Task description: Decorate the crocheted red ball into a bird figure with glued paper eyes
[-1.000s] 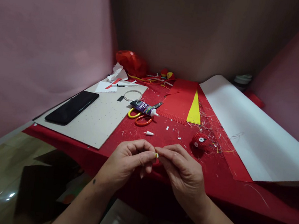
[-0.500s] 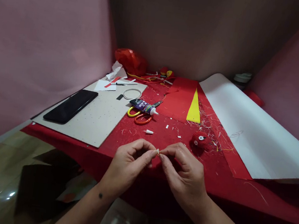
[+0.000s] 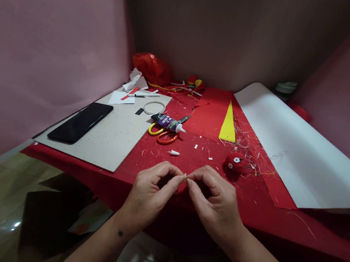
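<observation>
My left hand [image 3: 153, 190] and my right hand [image 3: 216, 201] meet at the front edge of the red-covered table [image 3: 146, 153]. Both pinch a tiny pale piece [image 3: 185, 177] between thumb and fingertips; its exact shape is too small to tell. Beyond them lies a white nozzle cap [image 3: 174, 153]. A purple glue tube [image 3: 169, 123] with a white nozzle rests across scissors with yellow and red handles [image 3: 167, 138]. To the right sits a small red ball-shaped figure [image 3: 234, 161] with white eyes.
A grey board [image 3: 112, 140] at left bears a black phone [image 3: 81, 122], a wire ring and paper scraps. Red corrugated sheet [image 3: 209, 114], a yellow triangle [image 3: 228, 125] and thread scraps lie behind. A large white sheet [image 3: 295, 151] covers the right side.
The view has shifted slightly. Both hands keep their pinch, with the pale piece now showing a little less between the fingertips.
</observation>
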Action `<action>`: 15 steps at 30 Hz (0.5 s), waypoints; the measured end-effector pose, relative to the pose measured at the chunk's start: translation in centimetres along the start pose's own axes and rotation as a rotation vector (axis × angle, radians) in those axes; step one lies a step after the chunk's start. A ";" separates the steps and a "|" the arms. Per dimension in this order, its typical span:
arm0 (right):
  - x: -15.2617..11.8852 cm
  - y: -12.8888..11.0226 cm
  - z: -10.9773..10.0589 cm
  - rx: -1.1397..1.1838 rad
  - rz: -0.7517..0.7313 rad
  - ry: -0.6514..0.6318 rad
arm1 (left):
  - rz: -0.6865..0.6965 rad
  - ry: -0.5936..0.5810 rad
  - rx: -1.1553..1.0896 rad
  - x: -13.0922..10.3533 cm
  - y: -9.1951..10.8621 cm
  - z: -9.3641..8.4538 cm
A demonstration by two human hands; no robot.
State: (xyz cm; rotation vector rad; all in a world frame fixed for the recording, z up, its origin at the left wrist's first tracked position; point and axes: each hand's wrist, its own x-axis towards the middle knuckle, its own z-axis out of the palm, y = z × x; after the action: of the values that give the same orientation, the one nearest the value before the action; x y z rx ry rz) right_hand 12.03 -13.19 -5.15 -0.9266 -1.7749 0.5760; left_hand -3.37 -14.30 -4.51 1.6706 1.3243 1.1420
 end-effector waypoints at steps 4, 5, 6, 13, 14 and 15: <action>0.1 0.1 0.0 0.004 0.008 -0.009 | 0.024 0.001 0.020 0.0 0.0 0.0; 0.0 0.1 0.0 0.005 0.008 -0.010 | 0.025 0.004 0.026 0.0 0.0 0.0; 0.0 0.1 0.0 0.005 0.010 -0.011 | 0.026 0.004 0.033 0.0 0.0 0.1; 0.1 0.1 0.0 0.009 0.009 -0.026 | 0.040 0.002 0.064 0.1 0.0 0.1; 0.1 0.2 0.0 0.010 0.013 -0.030 | 0.036 0.003 0.065 0.1 -0.1 0.1; 0.1 0.2 -0.1 0.011 0.018 -0.034 | 0.033 0.002 0.065 0.1 -0.1 0.1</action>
State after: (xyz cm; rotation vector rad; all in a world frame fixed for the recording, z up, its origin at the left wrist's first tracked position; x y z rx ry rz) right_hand 12.12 -13.04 -5.22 -0.9307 -1.7936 0.6156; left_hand -3.25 -14.16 -4.59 1.7443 1.3535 1.1303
